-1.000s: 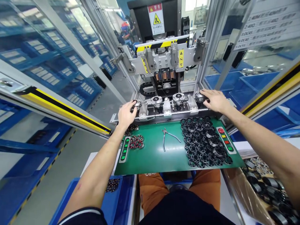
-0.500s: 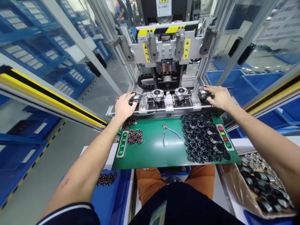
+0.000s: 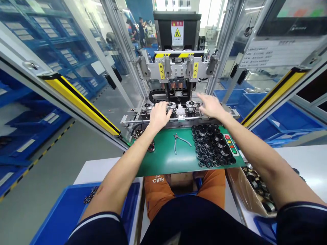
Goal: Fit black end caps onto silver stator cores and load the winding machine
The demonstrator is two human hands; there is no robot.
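Observation:
My left hand [image 3: 159,117] is at the left side of the second round metal fixture [image 3: 170,105], thumb apart from the fingers; whether it touches is unclear. My right hand [image 3: 212,107] hovers right of the third fixture [image 3: 191,106], fingers spread and holding nothing. The first fixture [image 3: 147,108] carries a black-toothed ring; the fourth is hidden behind my right hand. On the green board [image 3: 168,160] lie wire cutters [image 3: 178,140] with grey-blue handles, and many black ring-shaped motor cores [image 3: 211,146] at the right. My left forearm partly covers wound rings [image 3: 151,146].
The machine head [image 3: 177,68] with yellow warning labels stands behind the fixtures. Yellow-black posts [image 3: 84,105] flank both sides. A button panel [image 3: 231,144] sits at the board's right edge. A blue tray [image 3: 61,211] is lower left, a box of rings [image 3: 255,190] lower right.
Both hands have left the outer fixtures and moved inward, the left to the second fixture, the right toward the third. My right fingers have spread, and the view has tilted up.

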